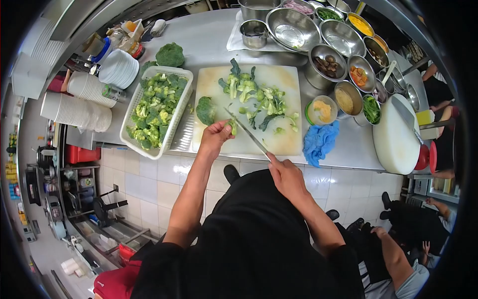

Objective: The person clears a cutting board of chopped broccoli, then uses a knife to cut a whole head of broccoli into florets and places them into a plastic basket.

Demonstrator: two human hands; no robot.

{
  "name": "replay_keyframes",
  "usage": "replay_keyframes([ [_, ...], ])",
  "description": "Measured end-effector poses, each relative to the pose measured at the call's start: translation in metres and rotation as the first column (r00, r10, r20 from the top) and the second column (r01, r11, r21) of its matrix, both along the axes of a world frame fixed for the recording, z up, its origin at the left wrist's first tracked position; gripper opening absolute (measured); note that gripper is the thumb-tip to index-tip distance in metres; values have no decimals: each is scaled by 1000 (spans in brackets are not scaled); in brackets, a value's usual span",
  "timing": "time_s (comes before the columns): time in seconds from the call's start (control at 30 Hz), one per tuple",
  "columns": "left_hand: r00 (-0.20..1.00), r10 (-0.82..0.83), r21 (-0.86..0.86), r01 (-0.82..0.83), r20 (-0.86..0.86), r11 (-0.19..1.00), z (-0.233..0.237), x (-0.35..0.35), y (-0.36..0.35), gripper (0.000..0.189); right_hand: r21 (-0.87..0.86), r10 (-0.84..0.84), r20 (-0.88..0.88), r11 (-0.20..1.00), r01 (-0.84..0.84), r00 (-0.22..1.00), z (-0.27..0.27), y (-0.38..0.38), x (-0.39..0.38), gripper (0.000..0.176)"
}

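My left hand [215,138] pinches a small broccoli piece [232,127] over the near left part of the white cutting board [211,82]. In my right hand [288,178] is the handle of a knife [251,135], its blade slanting up and left with the tip close to that piece. A larger broccoli floret [205,110] lies on the board just beyond my left hand. Cut stems and leaves [271,99] are spread over the middle and right of the board. Left of it, a white plastic basket [185,93] holds many cut florets.
A whole broccoli head [170,55] sits behind the basket. Steel bowls [294,30] of ingredients crowd the back right. A blue cloth [320,143] lies right of the board, before a round white block [396,139] with a cleaver [407,119]. Plate stacks [118,70] stand left. Other people are at right.
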State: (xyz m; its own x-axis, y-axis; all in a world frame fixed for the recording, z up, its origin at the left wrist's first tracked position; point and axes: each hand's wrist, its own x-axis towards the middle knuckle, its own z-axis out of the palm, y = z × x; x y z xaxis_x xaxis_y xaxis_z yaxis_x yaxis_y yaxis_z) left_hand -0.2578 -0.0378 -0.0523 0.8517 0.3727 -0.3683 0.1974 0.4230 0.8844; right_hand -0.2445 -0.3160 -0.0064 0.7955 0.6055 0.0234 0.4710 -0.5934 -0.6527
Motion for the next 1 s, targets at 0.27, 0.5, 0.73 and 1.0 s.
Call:
replay_keyframes([
  [0.27, 995, 33, 214, -52, 89, 975, 40, -17, 47, 36, 58, -41, -130, 997, 48, 991, -9, -4, 11, 35],
  [0.5, 893, 216, 899, -423, 394, 112, 90, 2, 167, 51, 101, 18, -412, 995, 25, 911, -6, -11, 4, 43],
  [0.73, 979, -73, 929, 203, -190, 310, 55, 128, 58, 45, 138, 104, -556, 990, -32, 824, -35, 16, 20, 49],
  [1.0, 994, -95, 935, 77, -47, 345, 16, 143, 48, 29, 142, -53, -408, 983, 121, 912, -38, -30, 15, 50],
])
